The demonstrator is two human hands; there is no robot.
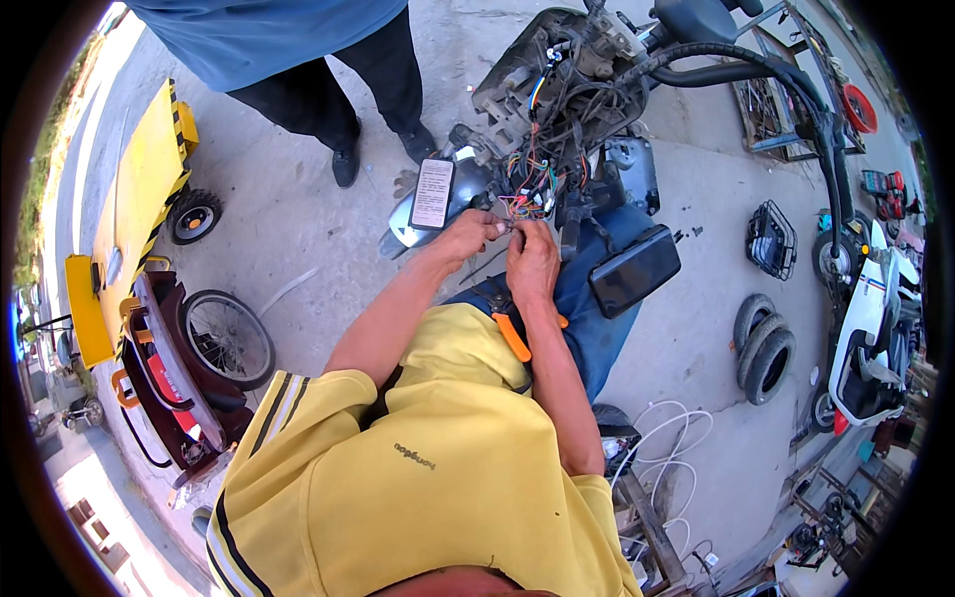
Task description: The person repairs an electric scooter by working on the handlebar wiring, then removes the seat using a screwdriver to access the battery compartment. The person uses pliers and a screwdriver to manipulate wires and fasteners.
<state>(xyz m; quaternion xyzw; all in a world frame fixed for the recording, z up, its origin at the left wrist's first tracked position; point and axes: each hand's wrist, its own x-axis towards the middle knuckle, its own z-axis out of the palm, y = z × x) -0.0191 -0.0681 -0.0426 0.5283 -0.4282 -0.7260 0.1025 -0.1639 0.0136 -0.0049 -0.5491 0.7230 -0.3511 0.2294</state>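
Note:
Both my hands meet at a bundle of thin coloured wires hanging from the opened front of a scooter. My left hand pinches a wire end between thumb and fingers. Close against it, my right hand is also closed on a wire; the exact joint between the fingertips is too small to make out. Orange-handled pliers lie on my lap beside my right forearm. A phone with a lit page of text rests on a silver panel left of the wires.
A person in dark trousers stands ahead at the left. The scooter's mirror juts out by my right knee. Tyres, a black basket and a white hose lie rightward. A maroon scooter body stands left.

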